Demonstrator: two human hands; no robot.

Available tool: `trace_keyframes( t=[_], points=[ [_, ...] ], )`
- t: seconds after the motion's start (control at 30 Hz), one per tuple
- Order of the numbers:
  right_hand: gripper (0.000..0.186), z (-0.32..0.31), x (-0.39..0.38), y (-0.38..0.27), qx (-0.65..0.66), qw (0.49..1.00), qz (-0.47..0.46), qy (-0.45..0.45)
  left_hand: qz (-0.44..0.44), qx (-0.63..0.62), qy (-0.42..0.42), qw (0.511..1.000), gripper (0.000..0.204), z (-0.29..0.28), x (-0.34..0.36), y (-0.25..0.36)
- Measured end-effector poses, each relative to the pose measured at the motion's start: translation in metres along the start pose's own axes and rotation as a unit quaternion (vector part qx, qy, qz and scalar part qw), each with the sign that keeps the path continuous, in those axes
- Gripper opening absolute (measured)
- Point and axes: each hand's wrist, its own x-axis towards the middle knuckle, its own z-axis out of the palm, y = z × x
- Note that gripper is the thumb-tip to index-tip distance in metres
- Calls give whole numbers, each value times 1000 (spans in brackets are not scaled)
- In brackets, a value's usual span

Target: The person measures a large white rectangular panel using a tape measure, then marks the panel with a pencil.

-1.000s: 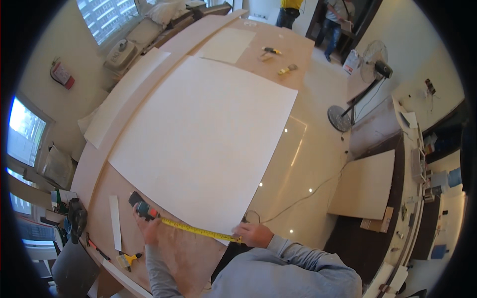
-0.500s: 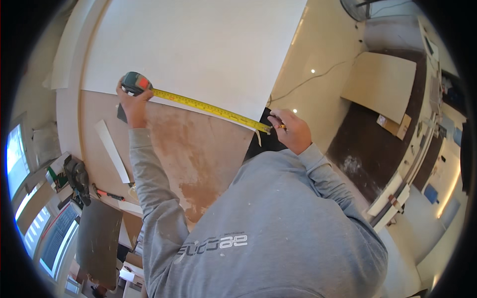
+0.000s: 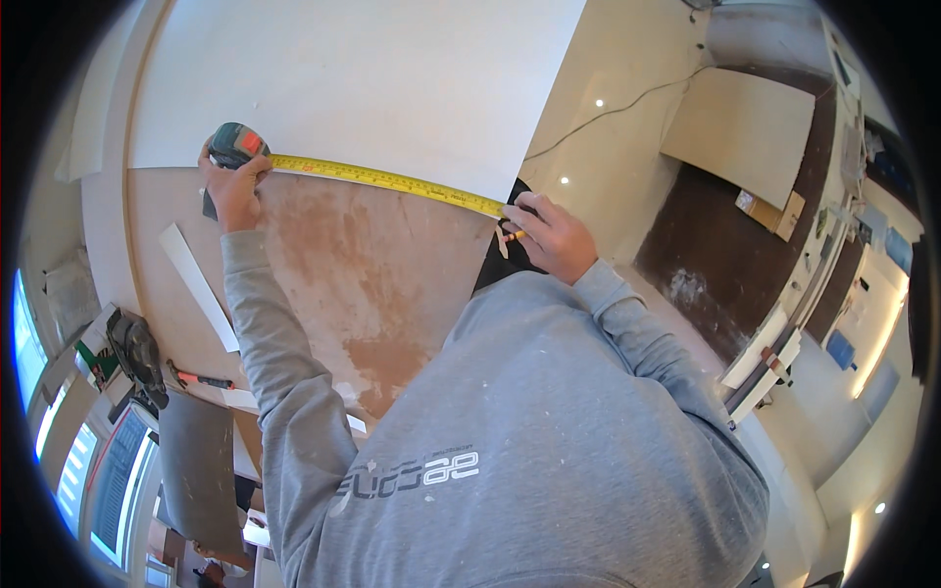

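Note:
My left hand (image 3: pixel 235 193) is closed around a dark tape measure (image 3: pixel 235 145) with an orange-red patch, near the left part of a white sheet's (image 3: pixel 353 78) near edge. From it the yellow tape blade (image 3: pixel 387 180) runs out along that edge to the sheet's right corner. There my right hand (image 3: pixel 557 238) has its fingertips at the blade's end, whose tip they partly cover. A pencil (image 3: pixel 516 236) is held between the fingers of this hand. Below the sheet lies a brown, stained board surface (image 3: pixel 333 255).
A narrow white strip (image 3: pixel 199 286) lies on the brown surface at left. Farther down are a hammer with a red and black handle (image 3: pixel 196 377) and a dark power tool (image 3: pixel 137 353). At right, a pale board (image 3: pixel 740 132) lies over a dark floor area, with a cable (image 3: pixel 618 106) nearby.
The blade's end, earlier sticking out past the sheet's corner, now lies at the corner under my right fingertips. The blade sits closer along the sheet's edge. The whole view has shifted slightly.

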Motion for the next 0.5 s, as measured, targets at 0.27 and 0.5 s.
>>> trace_keyframes(
  t=[0.27,0.5],
  points=[
    [15,36,3,-1,206,939,271,52,67,-19,-6,998,106,2,12,-24],
    [15,44,6,2,228,894,380,67,126,18,3,992,102,10,6,-23]
  ],
)
